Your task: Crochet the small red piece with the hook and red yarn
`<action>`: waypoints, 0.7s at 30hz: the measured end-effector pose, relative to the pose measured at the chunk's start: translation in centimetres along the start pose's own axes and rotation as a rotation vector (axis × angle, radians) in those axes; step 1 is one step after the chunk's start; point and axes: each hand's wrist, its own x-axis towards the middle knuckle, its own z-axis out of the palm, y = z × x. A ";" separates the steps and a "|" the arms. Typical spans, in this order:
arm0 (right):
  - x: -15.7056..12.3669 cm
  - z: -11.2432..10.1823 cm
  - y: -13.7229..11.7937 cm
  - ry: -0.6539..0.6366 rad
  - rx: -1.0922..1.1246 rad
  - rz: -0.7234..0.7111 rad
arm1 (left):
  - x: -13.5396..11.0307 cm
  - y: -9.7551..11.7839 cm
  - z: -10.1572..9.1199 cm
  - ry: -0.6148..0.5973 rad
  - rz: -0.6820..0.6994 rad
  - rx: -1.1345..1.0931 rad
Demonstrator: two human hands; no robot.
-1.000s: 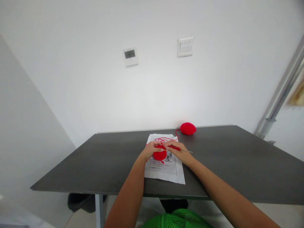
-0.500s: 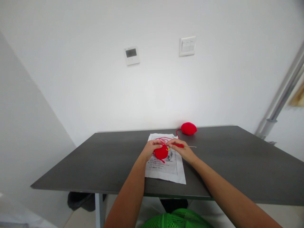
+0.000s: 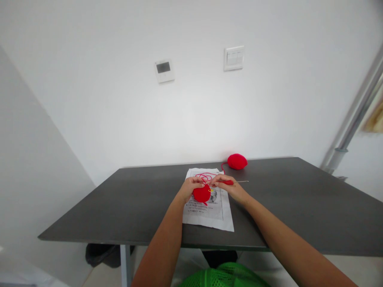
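Observation:
My left hand (image 3: 189,188) is closed on a small round red crochet piece (image 3: 201,194), held just above a printed paper sheet (image 3: 209,213). My right hand (image 3: 229,189) pinches a crochet hook (image 3: 236,182) with a red grip; its thin metal end points right. The two hands meet over the sheet. Loose red yarn (image 3: 206,175) loops on the paper's far end and runs to a red yarn ball (image 3: 237,161) near the table's back edge.
The dark grey table (image 3: 299,199) stands against a white wall with a switch plate (image 3: 233,58) and a small display panel (image 3: 163,71). A green mesh object (image 3: 223,277) lies below the near table edge. A metal pole (image 3: 353,123) rises at right.
My right hand has shifted slightly up and right, and the hook now lies nearly level, pointing right. The left hand keeps its hold on the red piece.

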 end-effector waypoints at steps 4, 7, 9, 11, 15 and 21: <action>-0.1 -0.1 -0.1 -0.033 -0.012 -0.001 | -0.2 0.2 0.1 -0.002 0.011 0.013; -0.2 -0.2 -0.1 -0.057 -0.031 -0.007 | -0.2 0.1 0.1 0.002 0.014 0.025; -0.2 -0.2 -0.1 -0.072 -0.052 -0.015 | -0.1 0.0 0.0 0.004 0.014 0.035; -0.2 -0.2 -0.1 -0.081 -0.081 -0.021 | 0.0 -0.2 -0.1 0.005 0.016 0.048; -0.2 -0.1 -0.2 -0.084 -0.127 -0.037 | 0.2 -0.4 -0.2 0.019 0.036 0.088; -0.2 0.3 -0.4 -0.070 -0.229 -0.047 | 0.2 -0.4 -0.1 0.061 0.107 0.166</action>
